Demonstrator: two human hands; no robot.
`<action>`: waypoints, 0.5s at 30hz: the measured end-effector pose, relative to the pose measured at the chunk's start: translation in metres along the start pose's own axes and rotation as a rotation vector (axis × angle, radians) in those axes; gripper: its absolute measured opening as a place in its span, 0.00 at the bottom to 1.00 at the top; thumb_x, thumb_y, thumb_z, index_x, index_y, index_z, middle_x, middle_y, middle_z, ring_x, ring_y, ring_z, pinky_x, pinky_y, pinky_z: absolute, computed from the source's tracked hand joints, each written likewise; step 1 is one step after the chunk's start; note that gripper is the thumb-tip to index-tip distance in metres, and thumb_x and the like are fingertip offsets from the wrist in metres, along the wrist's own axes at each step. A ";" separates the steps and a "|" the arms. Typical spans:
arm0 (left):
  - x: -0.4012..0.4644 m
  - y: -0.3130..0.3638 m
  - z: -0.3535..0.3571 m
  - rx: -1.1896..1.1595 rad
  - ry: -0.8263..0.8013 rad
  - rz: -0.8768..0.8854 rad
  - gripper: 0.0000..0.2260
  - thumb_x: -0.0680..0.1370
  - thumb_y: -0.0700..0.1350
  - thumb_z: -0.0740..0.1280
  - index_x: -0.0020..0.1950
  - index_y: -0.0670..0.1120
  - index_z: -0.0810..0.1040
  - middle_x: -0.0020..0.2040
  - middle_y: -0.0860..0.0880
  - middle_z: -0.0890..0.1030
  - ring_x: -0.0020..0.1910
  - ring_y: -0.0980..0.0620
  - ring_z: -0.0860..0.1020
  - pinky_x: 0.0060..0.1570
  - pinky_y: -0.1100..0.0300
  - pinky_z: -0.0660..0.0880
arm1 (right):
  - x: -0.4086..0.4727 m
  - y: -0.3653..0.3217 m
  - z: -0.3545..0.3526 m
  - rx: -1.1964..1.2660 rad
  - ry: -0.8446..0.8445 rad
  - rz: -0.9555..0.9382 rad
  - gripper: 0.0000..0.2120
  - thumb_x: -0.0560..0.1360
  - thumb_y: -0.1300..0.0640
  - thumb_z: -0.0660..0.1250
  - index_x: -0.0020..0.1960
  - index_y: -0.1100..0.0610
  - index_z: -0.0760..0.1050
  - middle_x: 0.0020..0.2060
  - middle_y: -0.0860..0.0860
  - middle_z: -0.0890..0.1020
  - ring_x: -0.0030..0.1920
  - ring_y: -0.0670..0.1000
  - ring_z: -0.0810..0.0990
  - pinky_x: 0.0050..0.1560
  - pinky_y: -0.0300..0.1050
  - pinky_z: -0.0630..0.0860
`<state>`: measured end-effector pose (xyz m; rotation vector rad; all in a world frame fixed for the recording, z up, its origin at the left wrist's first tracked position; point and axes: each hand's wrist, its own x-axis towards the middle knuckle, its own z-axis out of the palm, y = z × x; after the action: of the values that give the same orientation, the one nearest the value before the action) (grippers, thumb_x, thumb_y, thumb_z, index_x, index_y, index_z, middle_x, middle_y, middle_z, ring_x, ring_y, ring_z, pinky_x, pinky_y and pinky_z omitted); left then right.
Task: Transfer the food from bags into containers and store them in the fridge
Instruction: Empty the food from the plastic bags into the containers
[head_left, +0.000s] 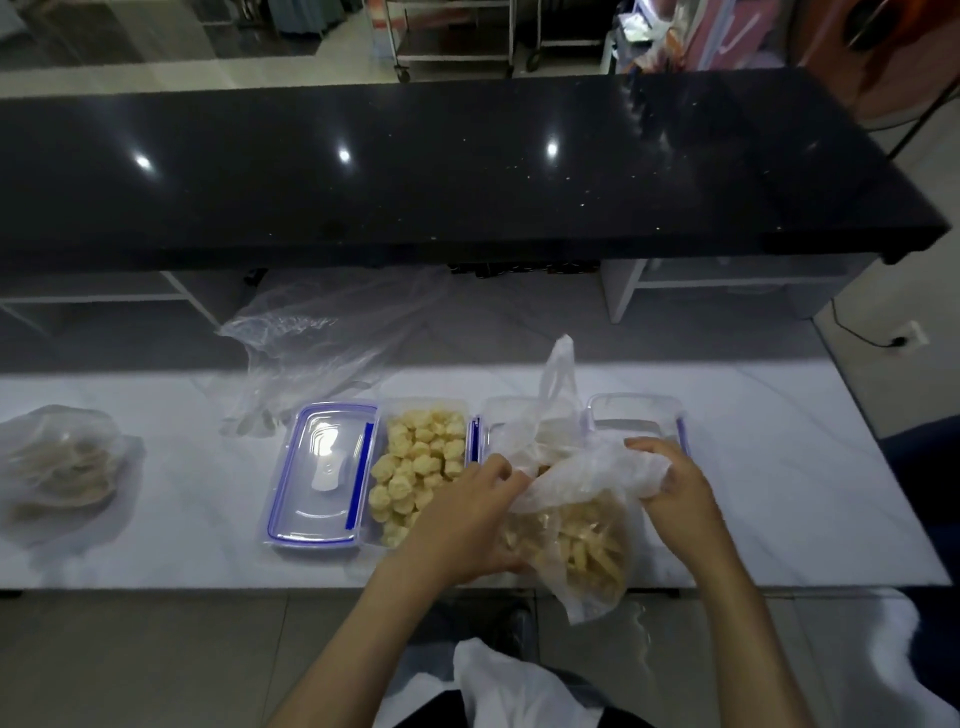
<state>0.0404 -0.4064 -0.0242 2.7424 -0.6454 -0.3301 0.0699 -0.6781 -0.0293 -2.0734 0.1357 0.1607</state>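
A clear plastic bag of pale yellow food pieces (582, 545) hangs at the white table's front edge, held at its mouth by both hands. My left hand (462, 519) grips the bag's left side and my right hand (670, 483) pinches its right side. Behind the bag a clear container (498, 410) is mostly hidden. To its left an open container (421, 462) is full of round yellow pieces. A blue-rimmed lid (322, 478) lies flat beside it. Another lid (639, 415) lies at the right.
An empty crumpled clear bag (311, 353) lies behind the lids. At the far left another bag (62, 462) holds pale flat food. The white table (779, 493) has a black counter (467, 166) behind it. A white bag (509, 686) rests on my lap.
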 end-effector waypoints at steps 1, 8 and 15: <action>0.001 0.001 0.004 0.011 0.025 0.015 0.36 0.70 0.62 0.77 0.72 0.54 0.66 0.63 0.53 0.67 0.57 0.51 0.73 0.48 0.52 0.79 | -0.005 -0.001 -0.003 0.050 -0.105 0.034 0.12 0.77 0.50 0.75 0.58 0.42 0.78 0.58 0.40 0.81 0.58 0.42 0.81 0.54 0.36 0.76; 0.000 -0.006 0.010 -0.193 0.112 0.012 0.17 0.76 0.47 0.73 0.63 0.52 0.74 0.59 0.55 0.73 0.51 0.51 0.78 0.43 0.51 0.79 | -0.027 0.011 -0.009 0.144 -0.450 0.150 0.36 0.67 0.51 0.84 0.70 0.39 0.71 0.61 0.40 0.83 0.59 0.43 0.84 0.57 0.43 0.82; -0.003 -0.004 0.010 -0.393 0.187 -0.045 0.12 0.78 0.39 0.69 0.55 0.52 0.71 0.51 0.53 0.75 0.47 0.51 0.76 0.48 0.48 0.78 | -0.019 0.005 0.002 0.152 -0.238 0.125 0.20 0.78 0.55 0.74 0.68 0.45 0.76 0.52 0.44 0.87 0.50 0.44 0.87 0.44 0.44 0.84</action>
<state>0.0360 -0.4043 -0.0346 2.3770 -0.4186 -0.1831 0.0502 -0.6779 -0.0310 -1.8788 0.1276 0.4585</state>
